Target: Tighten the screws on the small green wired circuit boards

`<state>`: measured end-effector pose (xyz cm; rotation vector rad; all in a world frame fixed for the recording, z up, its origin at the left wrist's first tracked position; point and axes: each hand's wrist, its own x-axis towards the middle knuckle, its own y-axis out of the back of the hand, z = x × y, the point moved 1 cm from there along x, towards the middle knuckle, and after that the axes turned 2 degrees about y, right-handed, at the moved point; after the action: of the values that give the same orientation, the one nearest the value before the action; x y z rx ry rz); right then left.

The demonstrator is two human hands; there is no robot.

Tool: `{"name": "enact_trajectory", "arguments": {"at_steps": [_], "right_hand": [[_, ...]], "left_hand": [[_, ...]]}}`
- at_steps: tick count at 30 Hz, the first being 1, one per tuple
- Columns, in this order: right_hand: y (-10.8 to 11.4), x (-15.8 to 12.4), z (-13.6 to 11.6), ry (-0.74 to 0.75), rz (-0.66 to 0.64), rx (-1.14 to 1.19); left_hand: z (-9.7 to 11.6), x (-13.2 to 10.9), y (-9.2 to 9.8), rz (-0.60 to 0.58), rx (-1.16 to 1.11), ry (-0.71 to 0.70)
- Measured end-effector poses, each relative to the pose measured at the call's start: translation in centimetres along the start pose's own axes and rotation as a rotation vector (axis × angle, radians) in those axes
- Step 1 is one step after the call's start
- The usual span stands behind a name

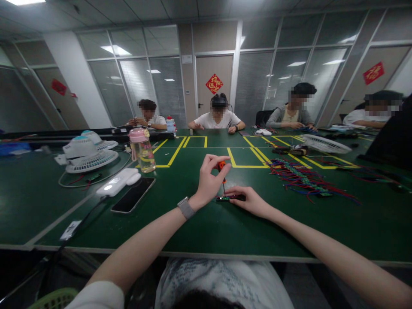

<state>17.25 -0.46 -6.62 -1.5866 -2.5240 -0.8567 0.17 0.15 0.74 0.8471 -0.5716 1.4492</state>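
Note:
My left hand is closed around the orange and black handle of a screwdriver. The screwdriver stands upright, its thin shaft pointing down at a small green circuit board on the green table. My right hand lies low at the board's right end, its fingers closed on the board and a dark part beside it. Whether the screwdriver's tip sits in a screw is too small to tell. To the right lies a bundle of small circuit boards with red and blue wires.
On the left are a phone, a white power adapter, a pink-lidded bottle and white fan parts. A fan grille lies at the right. Yellow tape marks the table. Several people sit across.

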Motion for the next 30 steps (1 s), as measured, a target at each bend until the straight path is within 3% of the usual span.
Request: {"name": "enact_trajectory", "arguments": {"at_steps": [8,13,19,25,30], "right_hand": [[0.02,0.03,-0.03,0.003,0.009,-0.02],[0.01,0.01,0.03,0.009,0.0,-0.017],[0.04,0.04,0.02,0.003,-0.002,-0.02],[0.02,0.05,0.29,0.007,-0.004,-0.017],[0.06,0.07,0.5,0.014,-0.012,-0.021]], "left_hand": [[-0.18,-0.1,-0.26,-0.07,-0.142,0.067],[-0.02,0.07,-0.16,-0.02,-0.012,0.003],[-0.07,0.07,-0.31,-0.134,-0.142,0.031],[0.19,0.04,-0.1,-0.074,0.001,-0.004],[-0.09,0.03,-0.26,-0.115,-0.115,0.003]]}}
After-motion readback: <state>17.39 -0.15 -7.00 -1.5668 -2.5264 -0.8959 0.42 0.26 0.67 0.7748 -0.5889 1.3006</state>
